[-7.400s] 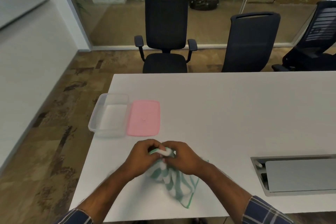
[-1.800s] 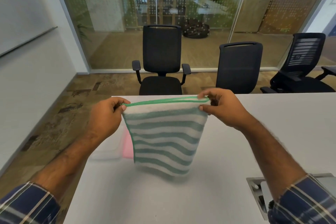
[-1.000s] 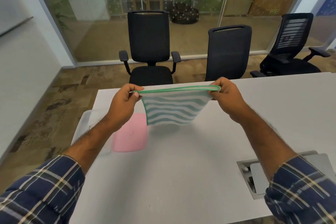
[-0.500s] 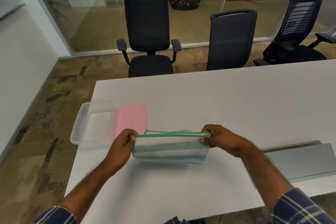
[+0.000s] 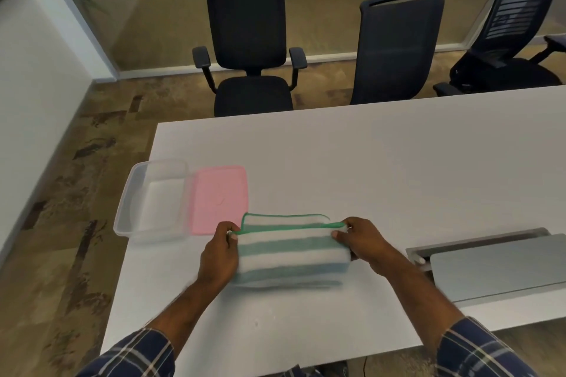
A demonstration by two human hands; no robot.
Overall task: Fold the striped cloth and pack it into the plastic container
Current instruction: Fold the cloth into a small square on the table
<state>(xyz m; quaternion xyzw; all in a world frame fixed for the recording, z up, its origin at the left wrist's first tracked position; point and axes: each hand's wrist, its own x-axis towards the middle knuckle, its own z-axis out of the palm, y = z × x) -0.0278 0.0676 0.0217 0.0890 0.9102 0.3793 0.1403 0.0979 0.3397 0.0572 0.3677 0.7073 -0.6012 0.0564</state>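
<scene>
Black office chairs (image 5: 251,40), glass wall (image 5: 321,0)

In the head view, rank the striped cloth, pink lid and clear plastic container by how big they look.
1. Striped cloth, though it is nearest the camera, so its lead is unsure.
2. Clear plastic container and pink lid: the container looks slightly bigger, but too alike to separate.

Striped cloth (image 5: 292,254) motion-blurred; far chair (image 5: 508,37) cut off.

At the bottom of the frame I see my left hand (image 5: 218,254) and right hand (image 5: 361,240), both bare, with dark blue checked sleeves (image 5: 134,353) crossed by thin white lines and pushed up my arms.
</scene>
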